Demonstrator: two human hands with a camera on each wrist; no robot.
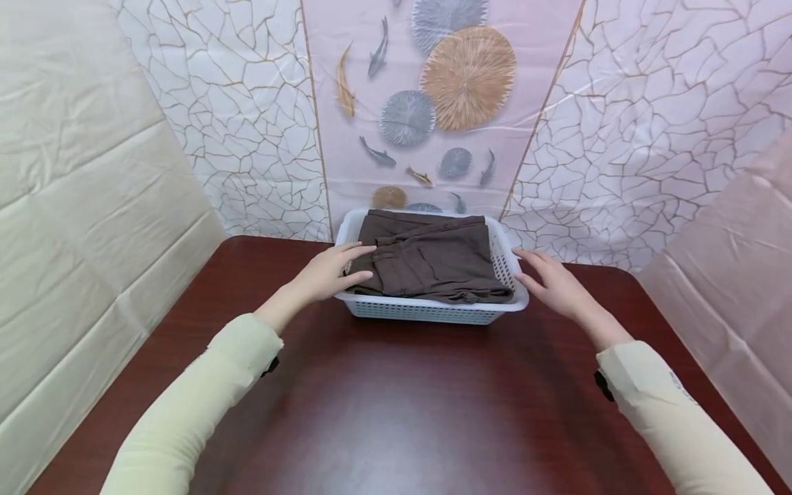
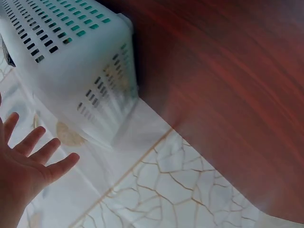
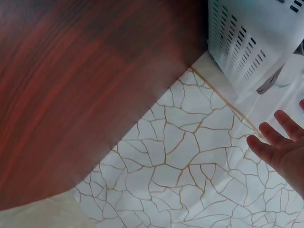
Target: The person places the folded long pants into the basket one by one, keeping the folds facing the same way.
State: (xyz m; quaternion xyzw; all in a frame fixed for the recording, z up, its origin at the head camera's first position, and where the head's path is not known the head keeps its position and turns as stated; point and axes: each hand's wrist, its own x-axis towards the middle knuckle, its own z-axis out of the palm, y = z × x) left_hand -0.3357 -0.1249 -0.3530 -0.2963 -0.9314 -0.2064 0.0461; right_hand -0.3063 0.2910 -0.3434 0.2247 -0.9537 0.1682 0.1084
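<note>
Head view: a white basket (image 1: 433,311) of folded brown trousers (image 1: 433,258) sits at the table's (image 1: 396,412) far edge by the patterned wall (image 1: 247,151). The left hand (image 1: 328,271) rests on its left rim with fingers extended, while the right hand (image 1: 553,282) lies open at the right rim. Left wrist view: spread fingers (image 2: 45,152) hold nothing beside the basket (image 2: 71,57). Right wrist view: straight fingers (image 3: 278,140) hold nothing near the basket (image 3: 256,38).

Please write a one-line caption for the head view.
Two hands, left hand and right hand, flank a white basket of folded brown trousers.

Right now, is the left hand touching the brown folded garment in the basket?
Touching. The head view shows the left hand with its fingers lying on the left edge of the brown garment, over the white basket rim.
</note>
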